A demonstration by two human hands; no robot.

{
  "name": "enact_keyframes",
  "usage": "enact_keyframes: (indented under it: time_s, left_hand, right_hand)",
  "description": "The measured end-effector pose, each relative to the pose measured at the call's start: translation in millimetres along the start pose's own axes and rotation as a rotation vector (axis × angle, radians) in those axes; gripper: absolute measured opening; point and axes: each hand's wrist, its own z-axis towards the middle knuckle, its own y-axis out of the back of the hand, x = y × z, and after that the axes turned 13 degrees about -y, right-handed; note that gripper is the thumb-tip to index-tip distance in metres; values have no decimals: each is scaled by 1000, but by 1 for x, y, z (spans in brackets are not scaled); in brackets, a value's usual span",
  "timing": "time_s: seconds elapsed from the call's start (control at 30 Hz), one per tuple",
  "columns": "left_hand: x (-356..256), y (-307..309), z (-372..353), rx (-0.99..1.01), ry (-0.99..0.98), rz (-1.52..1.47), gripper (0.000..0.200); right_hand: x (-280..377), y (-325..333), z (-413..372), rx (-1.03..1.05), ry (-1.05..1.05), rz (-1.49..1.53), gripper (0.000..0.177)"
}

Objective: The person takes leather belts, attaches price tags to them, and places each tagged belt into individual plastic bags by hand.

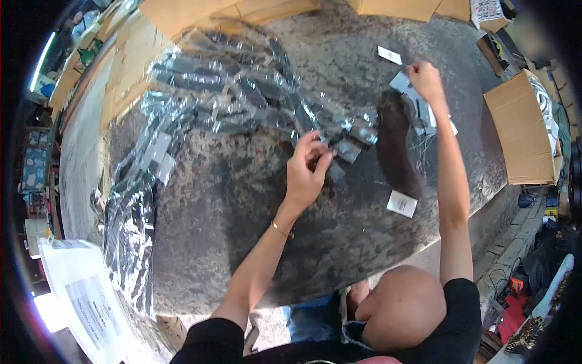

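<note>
My left hand (308, 171) hovers over the middle of the table, fingers curved and thumb apart, with nothing visible in it. Just beyond its fingertips lies a grey tag (347, 151) at the end of the clear plastic sleeves (236, 91), which hold dark strips. My right hand (427, 82) is closed above a pile of grey cards (418, 109); whatever is between its fingertips is too small to make out. Between the hands lies a long, dark brown, sock-like piece (397, 145). White cards (402, 204) lie at its near end and another white card (389, 55) beyond its far end.
Open cardboard boxes (521, 130) stand along the right and far edges of the table (212, 242). More plastic sleeves (128, 242) hang over the left edge, near a white labelled container (91, 297). Another person's head (406, 309) is close by my right arm.
</note>
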Motion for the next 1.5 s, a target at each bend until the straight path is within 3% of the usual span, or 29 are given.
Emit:
enact_keyframes:
  time_s: [0.1,0.17,0.23,0.3,0.4,0.53,0.57,0.6,0.67,0.73,0.8,0.83,0.87,0.93,0.97,1.03,1.13,1.17,1.23,1.27,1.33,1.5]
  left_hand:
    - [-4,1,0,-33,-32,-50,36]
    - [-11,1,-2,-4,-34,3,36]
    - [-10,1,-5,37,-78,68,37]
    - [-10,-3,-10,27,-99,46,35]
    - [-18,-13,-24,42,-97,11,30]
    - [-22,-16,-27,159,-182,135,21]
    - [-24,-15,-29,190,-194,333,15]
    - [-23,-15,-28,186,-199,331,15]
    - [-18,-13,-27,178,-435,539,22]
    - [-31,-11,-21,268,-504,588,24]
    - [-54,-15,-15,397,-616,840,36]
    - [-71,-20,-11,337,-605,598,53]
    - [-85,-30,-8,308,-635,416,55]
    - [-98,-50,-20,353,-294,65,37]
    - [-99,-53,-21,350,-288,70,37]
    - [-99,-56,-15,547,1,262,24]
    - [-103,-53,-8,633,94,376,24]
    - [-91,-49,-10,582,115,252,24]
    - [-90,-47,-9,523,154,137,24]
    - [-90,-46,-8,463,191,23,25]
    - [-91,-46,-6,449,199,5,23]
    - [-85,-42,-7,417,229,-183,24]
  right_hand:
    - [25,51,-87,262,-29,-20,20]
    - [42,69,-131,317,-17,-109,19]
    - [72,74,-166,232,47,173,22]
    - [81,56,-182,429,133,627,26]
    - [87,40,-197,567,141,750,21]
    - [79,46,-208,534,140,845,14]
    - [77,50,-209,437,148,902,11]
    - [75,54,-209,340,159,955,7]
    - [73,61,-211,342,136,1116,4]
    - [72,76,-214,251,148,1231,3]
    - [69,85,-218,250,179,1252,2]
    - [65,94,-223,315,244,1181,1]
    - [65,100,-229,396,303,1108,2]
    - [65,112,-235,397,320,1095,4]
    - [63,115,-234,362,264,1177,3]
    - [55,114,-225,253,99,1223,4]
    - [27,96,-208,385,-104,1055,17]
    - [21,89,-212,385,-104,1053,17]
    - [15,80,-224,395,-8,560,21]
    - [12,73,-231,396,-4,561,21]
    - [12,64,-242,466,158,287,21]
    - [23,75,-238,471,142,178,19]
